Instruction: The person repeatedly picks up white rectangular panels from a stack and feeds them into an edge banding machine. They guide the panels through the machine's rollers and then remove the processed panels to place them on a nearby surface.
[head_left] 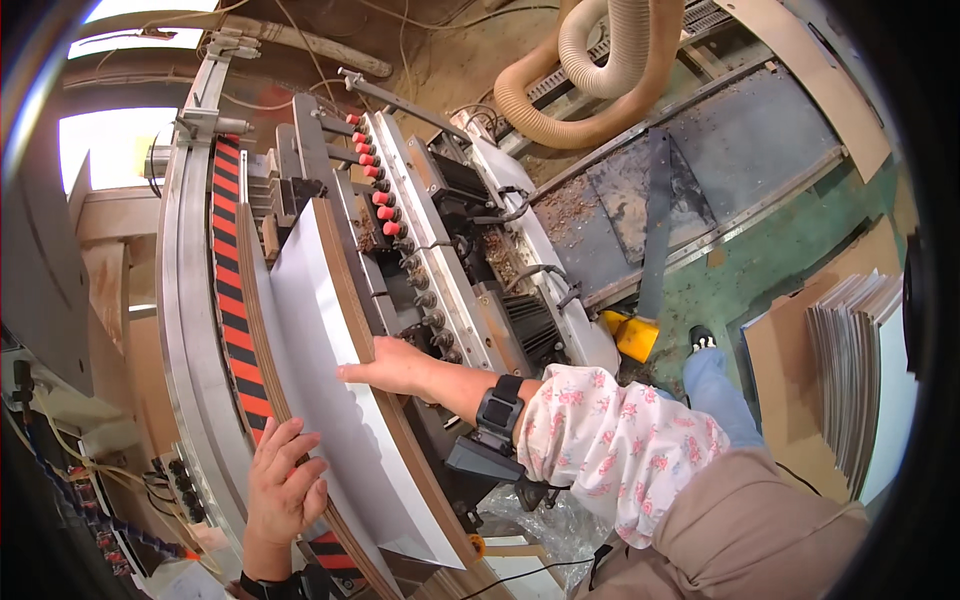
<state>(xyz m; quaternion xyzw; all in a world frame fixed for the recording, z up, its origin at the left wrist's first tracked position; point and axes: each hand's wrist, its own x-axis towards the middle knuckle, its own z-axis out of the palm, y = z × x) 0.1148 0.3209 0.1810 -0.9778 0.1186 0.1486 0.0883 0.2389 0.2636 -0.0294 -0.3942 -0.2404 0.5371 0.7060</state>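
Observation:
Two stacks of white-faced boards with brown edges stand on edge in a machine, with a gap between them. My right hand (395, 368) grips the top edge of the right stack of boards (350, 290); its thumb lies over the white side and the other fingers are mostly hidden. Beside the left stack of boards (262, 310), near its close end, my left hand (285, 485) is raised with fingers apart and slightly bent. It holds nothing visible; whether its fingertips touch the edge I cannot tell. Each wrist wears a dark strapped device.
A metal beam with a red-and-black striped strip (232, 280) runs along the left. Right of the boards is a row of red-capped fittings (380, 185). A ribbed hose (600, 90) hangs at the back. More stacked sheets (850, 370) stand at the right, near a yellow part (632, 337).

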